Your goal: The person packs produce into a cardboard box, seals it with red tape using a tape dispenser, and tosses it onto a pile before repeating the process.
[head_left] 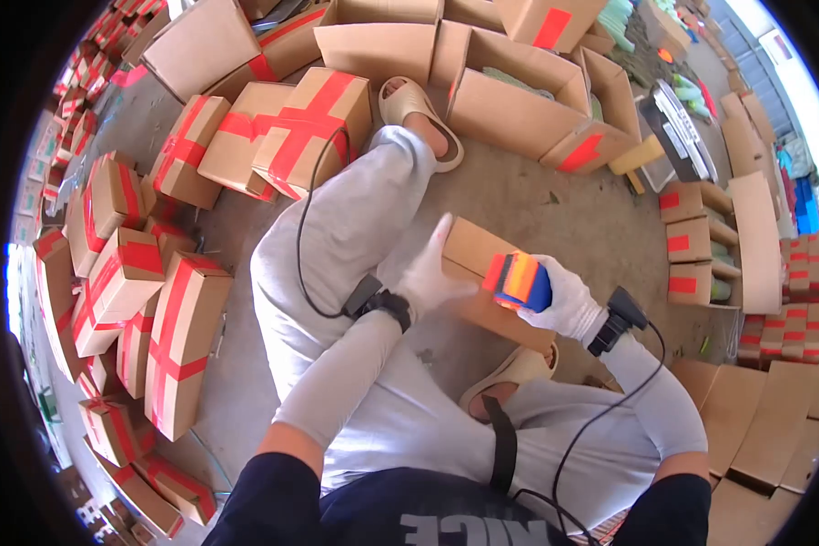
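A closed cardboard box [482,243] sits on the floor between my legs. My left hand [430,278], in a white glove, is at the box's left end with its fingers stretched out and spread. In my right hand [562,298], also gloved, is an orange and blue tape dispenser [522,280], with red tape at its left side. The dispenser overlaps the middle of the box in this view, and my right fingers wrap round its blue part. My left palm is turned away from view.
Boxes sealed with red tape [187,337] are piled on the left, with more taped boxes [314,127] ahead. Open cartons [514,109] stand beyond my foot. A scale [678,132] is at the far right, near open boxes [692,241]. Flattened cardboard [773,419] lies lower right. Cables hang from both wrists.
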A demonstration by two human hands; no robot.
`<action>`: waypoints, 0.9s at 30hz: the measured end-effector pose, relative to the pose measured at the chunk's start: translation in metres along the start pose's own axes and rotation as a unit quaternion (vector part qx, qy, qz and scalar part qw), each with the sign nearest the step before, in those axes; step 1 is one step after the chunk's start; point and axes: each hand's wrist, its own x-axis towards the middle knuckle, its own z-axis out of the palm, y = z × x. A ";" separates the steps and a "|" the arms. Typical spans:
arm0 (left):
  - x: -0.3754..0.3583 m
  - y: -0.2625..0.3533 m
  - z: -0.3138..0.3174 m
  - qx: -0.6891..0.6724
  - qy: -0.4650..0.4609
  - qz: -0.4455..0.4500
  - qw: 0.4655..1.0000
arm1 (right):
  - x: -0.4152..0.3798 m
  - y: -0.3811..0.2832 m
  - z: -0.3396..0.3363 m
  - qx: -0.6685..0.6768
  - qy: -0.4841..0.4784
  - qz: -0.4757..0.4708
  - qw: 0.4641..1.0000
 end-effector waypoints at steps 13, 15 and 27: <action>-0.028 0.045 0.079 -0.628 0.087 -0.154 0.758 | 0.002 -0.023 0.005 -0.022 0.019 0.020 0.999; -0.033 0.055 0.068 -0.525 0.121 -0.113 0.835 | 0.005 -0.030 0.003 -0.040 0.005 0.047 0.998; 0.038 -0.120 0.023 -0.479 0.237 -0.080 0.842 | -0.011 -0.014 -0.012 -0.175 -0.008 0.005 0.985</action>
